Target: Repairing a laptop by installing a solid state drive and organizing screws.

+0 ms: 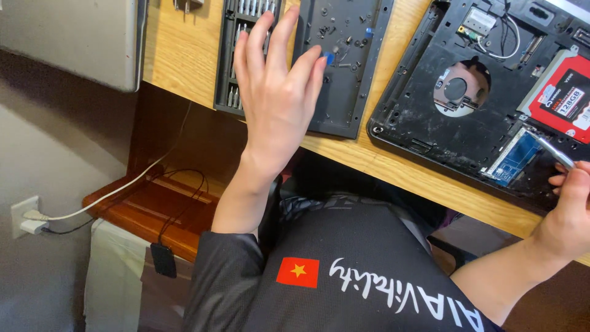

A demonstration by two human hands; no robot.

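**Hands over an opened laptop**

At the near edge of the wooden desk (184, 55) we see our two arms come up from a dark shirt. Our right hand (574, 203), at the near right, is clenched around a silver screwdriver (553, 150), whose shaft slants up and left, its tip just beside a blue circuit module (513, 160) in the near corner of the open laptop base (424, 117). Our left hand (276, 92) is released, fingers spread and slightly curled, holding nothing; it hangs above the desk's near edge, over the gap between a black bit case (230, 61) and its lid tray (347, 74). We cannot tell whether the fingertips touch either.

Farther out, the lid tray holds scattered small screws and a blue-capped bit (329, 58) just beside our left fingertips. The bit case, left of the tray, carries rows of metal bits. On the right, the laptop base lies bottom-up with its cover off: a round fan opening (458, 89) sits mid-base, and a red-labelled drive (562, 98) lies at the far right.
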